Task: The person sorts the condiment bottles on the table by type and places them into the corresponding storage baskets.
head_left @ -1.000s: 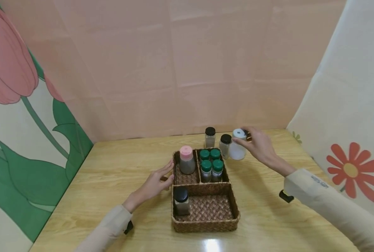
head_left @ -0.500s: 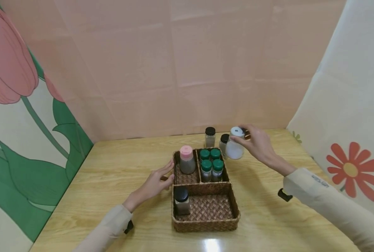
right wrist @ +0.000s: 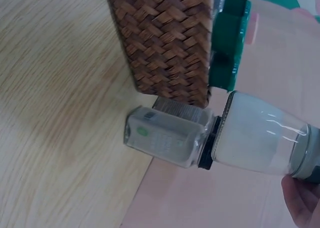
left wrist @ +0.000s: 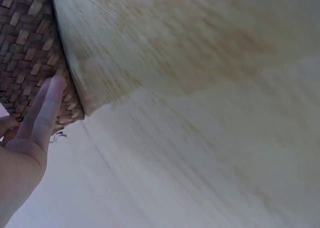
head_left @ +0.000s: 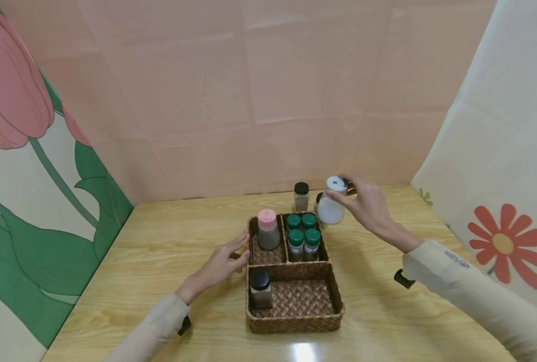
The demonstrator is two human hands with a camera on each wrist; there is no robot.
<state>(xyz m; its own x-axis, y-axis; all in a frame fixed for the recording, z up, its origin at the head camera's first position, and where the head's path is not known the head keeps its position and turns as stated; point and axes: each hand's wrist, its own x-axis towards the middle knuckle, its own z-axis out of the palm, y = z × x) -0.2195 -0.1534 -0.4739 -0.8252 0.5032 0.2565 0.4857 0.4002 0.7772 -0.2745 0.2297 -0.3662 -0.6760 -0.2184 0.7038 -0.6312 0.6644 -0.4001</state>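
My right hand grips a white-capped jar of white contents by its cap, raised off the table and slightly tilted. In the right wrist view that jar is in front of a black-capped jar standing beside the basket. Straight fingers of my left hand touch the left outer wall of a woven basket; the left wrist view has them against the weave. Inside the basket, a pink-capped jar stands back left, several green-capped jars back right, and a black-capped jar front left.
Another black-capped jar stands on the wooden table behind the basket, near the back edge. A pink cloth hangs behind the table, with patterned cloths at both sides.
My right hand has lifted the white-capped jar and carried it left toward the basket, now covering most of the black-capped jar beside it. My left hand has stayed on the basket.
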